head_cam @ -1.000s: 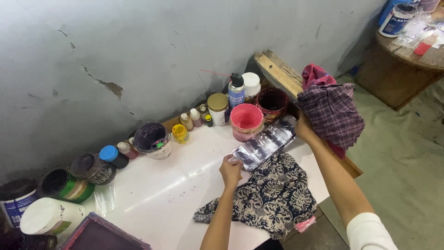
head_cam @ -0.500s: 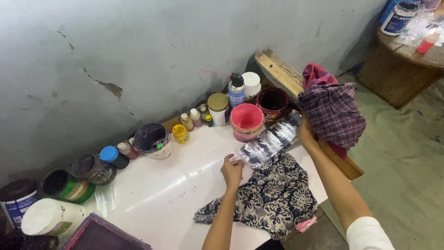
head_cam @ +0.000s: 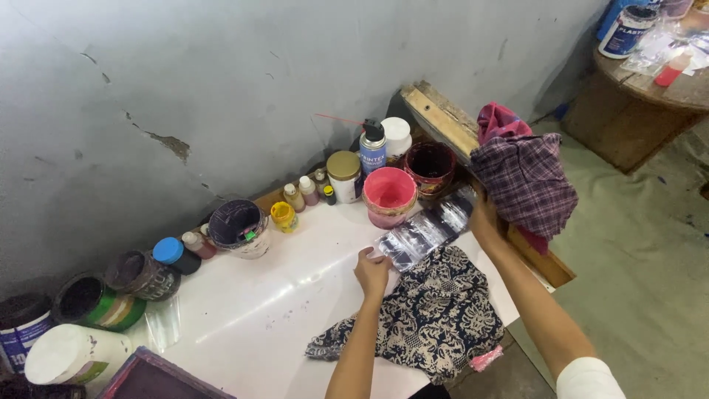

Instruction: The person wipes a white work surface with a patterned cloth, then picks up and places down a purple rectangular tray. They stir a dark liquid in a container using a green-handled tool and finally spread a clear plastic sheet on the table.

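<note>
A clear plastic sheet with dark ink smears is stretched between both my hands above the white table. My left hand pinches its near left corner. My right hand grips its far right end, next to the plaid cloth. A dark patterned cloth lies on the table under and in front of the sheet. A pink paint tub stands just behind the sheet.
Along the grey wall stand several paint pots, small bottles, a yellow jar, a spray can and a dark red bucket. A wooden frame leans at the corner. A framed screen sits at bottom left; a round wooden table is at right.
Both hands have lifted the plastic sheet slightly and shifted it toward the right, its far end now closer to the plaid cloth. Nothing else moved.
</note>
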